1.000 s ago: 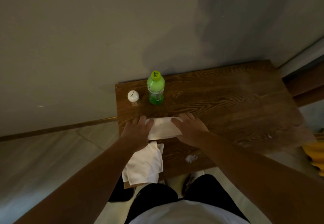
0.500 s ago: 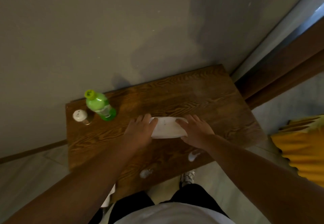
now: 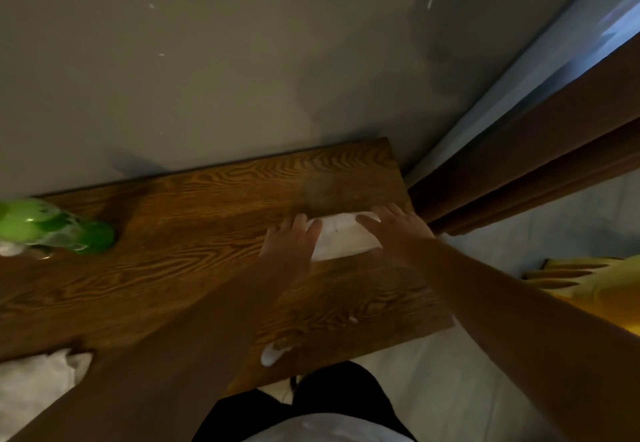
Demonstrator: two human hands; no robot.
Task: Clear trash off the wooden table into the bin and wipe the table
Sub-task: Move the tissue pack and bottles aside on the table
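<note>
A folded white wipe point(image 3: 341, 239) lies flat on the wooden table point(image 3: 194, 234), near its right end. My left hand point(image 3: 289, 239) presses on the wipe's left edge with fingers spread. My right hand point(image 3: 398, 230) presses on its right edge the same way. A small white crumpled scrap point(image 3: 272, 355) sits at the table's near edge. A tiny white speck point(image 3: 353, 319) lies further right.
A green bottle point(image 3: 59, 230) stands blurred at the table's far left, with a white shaker point(image 3: 10, 249) beside it. A white cloth point(image 3: 38, 379) hangs at the near left edge. A grey wall backs the table. Brown wood trim point(image 3: 519, 171) and a yellow object point(image 3: 588, 289) are at the right.
Both hands have slid the wipe from the table's left part to its right end. The view has swung right, so the bottle and shaker now sit at the far left.
</note>
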